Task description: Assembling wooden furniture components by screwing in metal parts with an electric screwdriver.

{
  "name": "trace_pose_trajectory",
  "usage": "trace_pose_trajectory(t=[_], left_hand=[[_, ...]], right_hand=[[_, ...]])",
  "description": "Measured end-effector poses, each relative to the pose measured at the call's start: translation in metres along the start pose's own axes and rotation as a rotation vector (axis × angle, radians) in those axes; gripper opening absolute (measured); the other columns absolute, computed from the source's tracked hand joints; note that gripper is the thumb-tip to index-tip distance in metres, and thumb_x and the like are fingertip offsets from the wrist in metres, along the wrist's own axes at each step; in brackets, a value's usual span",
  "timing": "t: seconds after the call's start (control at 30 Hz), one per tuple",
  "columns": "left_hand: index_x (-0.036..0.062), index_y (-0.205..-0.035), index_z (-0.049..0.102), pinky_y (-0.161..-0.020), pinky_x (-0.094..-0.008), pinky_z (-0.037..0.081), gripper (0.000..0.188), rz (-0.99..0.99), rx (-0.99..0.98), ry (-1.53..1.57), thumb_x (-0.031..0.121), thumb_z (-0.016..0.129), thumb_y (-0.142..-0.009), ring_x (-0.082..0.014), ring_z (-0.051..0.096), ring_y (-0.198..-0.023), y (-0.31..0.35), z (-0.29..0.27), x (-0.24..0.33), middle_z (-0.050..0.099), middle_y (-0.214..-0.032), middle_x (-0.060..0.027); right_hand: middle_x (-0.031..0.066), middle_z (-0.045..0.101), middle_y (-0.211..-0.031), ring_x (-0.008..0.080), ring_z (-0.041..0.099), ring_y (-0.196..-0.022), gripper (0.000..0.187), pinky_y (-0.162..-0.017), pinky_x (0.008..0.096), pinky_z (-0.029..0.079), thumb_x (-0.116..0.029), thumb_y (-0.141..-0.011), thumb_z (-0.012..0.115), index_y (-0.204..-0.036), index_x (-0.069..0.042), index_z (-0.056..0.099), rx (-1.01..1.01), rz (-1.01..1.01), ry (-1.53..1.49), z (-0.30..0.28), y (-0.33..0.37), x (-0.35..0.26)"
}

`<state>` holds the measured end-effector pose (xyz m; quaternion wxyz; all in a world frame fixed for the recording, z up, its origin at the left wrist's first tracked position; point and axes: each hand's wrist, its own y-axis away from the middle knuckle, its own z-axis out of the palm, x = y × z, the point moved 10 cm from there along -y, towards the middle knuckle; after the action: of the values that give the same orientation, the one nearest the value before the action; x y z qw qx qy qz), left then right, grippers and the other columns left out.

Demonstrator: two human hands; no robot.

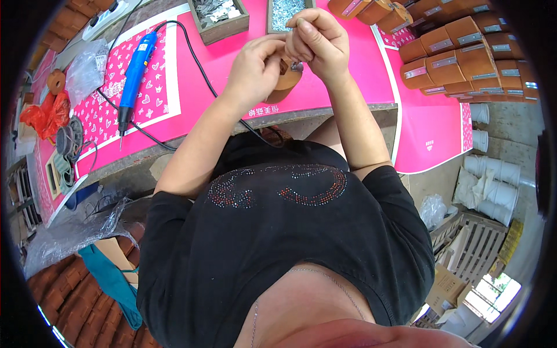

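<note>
A brown, round-sided piece (283, 88), like the stacked ones nearby, is held over the front of the pink-covered table. My left hand (255, 68) is closed around its left side, fingers curled over the top. Just above and to the right, my right hand (321, 45) is closed, with thumb and fingers pinched together. What lies in that pinch, if anything, is hidden. A small shiny metal part (297, 66) shows on the brown piece, below my right fingers.
A blue electric screwdriver (138, 72) with a black cord lies at left. Behind my hands stand a tray of metal plates (233, 27) and a tray of small screws (271, 23). Brown pieces with metal plates (464, 61) are stacked at right. A red bag (49, 116) lies far left.
</note>
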<state>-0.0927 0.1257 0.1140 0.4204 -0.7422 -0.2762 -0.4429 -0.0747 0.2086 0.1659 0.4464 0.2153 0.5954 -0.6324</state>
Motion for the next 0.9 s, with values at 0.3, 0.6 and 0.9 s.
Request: trace_pose_trajectory(t=[0.3,0.6,0.9], left_hand=[[-0.0013,-0.088,0.064,-0.077,-0.0303,0.049,0.016,-0.158,-0.058,0.145,0.009,0.059,-0.076,-0.0219,0.061,-0.091,0.001,0.003,-0.006,0.062,-0.105,-0.0089],[0.0059,-0.075,0.066,-0.081,-0.0429,0.042,0.026,0.187,0.04,-0.439,0.028,0.073,-0.064,-0.0251,0.058,-0.092,0.005,0.014,0.018,0.064,-0.087,-0.0059],[0.0082,-0.11,0.053,-0.093,-0.046,0.033,0.07,0.257,0.086,-0.633,0.038,0.079,-0.053,-0.0293,0.047,-0.11,0.017,0.005,0.043,0.051,-0.119,-0.0093]], right_hand=[[0.0009,0.036,-0.052,0.0093,0.034,-0.045,0.017,-0.046,0.0247,0.031,-0.011,-0.094,0.04,-0.096,0.004,0.049,-0.078,0.062,-0.017,0.006,0.005,0.001],[-0.0008,0.05,-0.068,0.0041,0.045,-0.058,0.023,-0.052,0.0182,0.037,-0.011,-0.081,0.065,-0.096,-0.001,0.051,0.312,0.047,0.622,-0.013,0.022,-0.016],[0.0059,0.06,-0.065,0.0082,0.058,-0.058,0.015,-0.05,0.021,0.045,-0.01,-0.077,0.068,-0.088,-0.003,0.06,0.373,-0.2,0.888,-0.002,0.027,-0.034]])
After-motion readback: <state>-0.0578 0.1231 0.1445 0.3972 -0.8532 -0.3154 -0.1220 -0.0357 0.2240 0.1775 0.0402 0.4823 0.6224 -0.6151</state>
